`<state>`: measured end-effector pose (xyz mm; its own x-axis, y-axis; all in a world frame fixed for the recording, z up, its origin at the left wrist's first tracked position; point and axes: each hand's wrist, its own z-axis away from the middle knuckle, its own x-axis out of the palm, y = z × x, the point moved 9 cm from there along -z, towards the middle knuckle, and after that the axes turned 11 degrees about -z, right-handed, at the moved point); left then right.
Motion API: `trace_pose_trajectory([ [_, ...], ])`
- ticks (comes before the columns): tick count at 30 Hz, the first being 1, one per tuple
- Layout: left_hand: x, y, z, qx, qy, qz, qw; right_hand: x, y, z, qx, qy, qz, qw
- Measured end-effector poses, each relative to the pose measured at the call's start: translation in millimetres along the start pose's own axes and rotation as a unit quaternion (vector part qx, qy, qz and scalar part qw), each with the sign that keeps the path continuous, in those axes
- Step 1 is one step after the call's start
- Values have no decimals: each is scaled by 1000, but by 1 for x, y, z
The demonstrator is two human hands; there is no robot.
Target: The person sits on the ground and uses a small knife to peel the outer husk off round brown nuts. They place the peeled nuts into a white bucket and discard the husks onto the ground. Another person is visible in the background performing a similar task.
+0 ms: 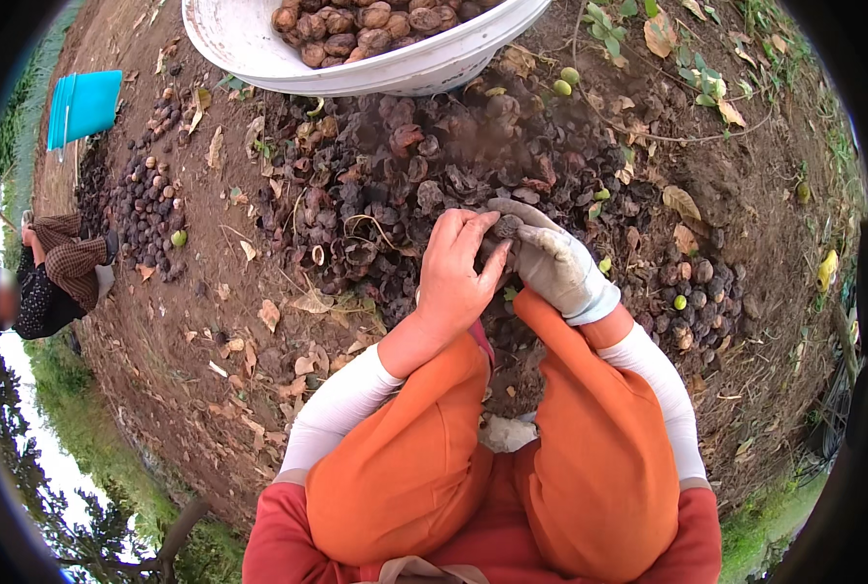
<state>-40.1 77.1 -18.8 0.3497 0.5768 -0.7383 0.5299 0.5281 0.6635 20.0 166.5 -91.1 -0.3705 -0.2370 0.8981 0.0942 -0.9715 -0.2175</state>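
Note:
A dark, blackened walnut [507,227] is held between both hands above a heap of husks. My left hand [457,264], bare, pinches it from the left with thumb and fingers. On its other side my right hand [559,263], in a dirty whitish glove, grips the same nut, its fingers curled behind it. Some of the nut is hidden by fingers. Below and beyond the hands spreads the heap of dark, broken walnut husks [419,171]. At the top, a white plastic tub [317,82] holds many brown walnuts in their shells [375,29].
Right of my knees lies a pile of unhusked dark walnuts [697,299]. Green walnuts [565,82] and dry leaves dot the soil. At left, another person [61,270] sits by a second walnut pile [145,208] and a blue bucket [87,108]. A pale stone [507,433] shows between my legs.

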Motion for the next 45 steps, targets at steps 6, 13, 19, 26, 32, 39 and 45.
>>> trace_pose_trajectory([
  [6,0,-16,-1,-88,-38,81,992,2,-11,5,-2,65,304,950],
  [13,39,-42,21,-294,-137,362,874,21,-29,9,-118,40,513,849],
  [19,47,-44,34,-366,-206,443,792,52,-27,17,-217,-47,665,713],
  [26,55,-46,36,-374,-188,514,748,30,-29,15,-112,60,467,875],
  [32,49,-35,31,-372,-208,536,729,25,-26,15,-119,36,460,879],
  [39,50,-33,31,-404,-247,542,694,61,-29,22,-260,-73,645,715],
  [45,55,-36,33,-377,-189,594,685,31,-31,16,-133,50,465,874],
])
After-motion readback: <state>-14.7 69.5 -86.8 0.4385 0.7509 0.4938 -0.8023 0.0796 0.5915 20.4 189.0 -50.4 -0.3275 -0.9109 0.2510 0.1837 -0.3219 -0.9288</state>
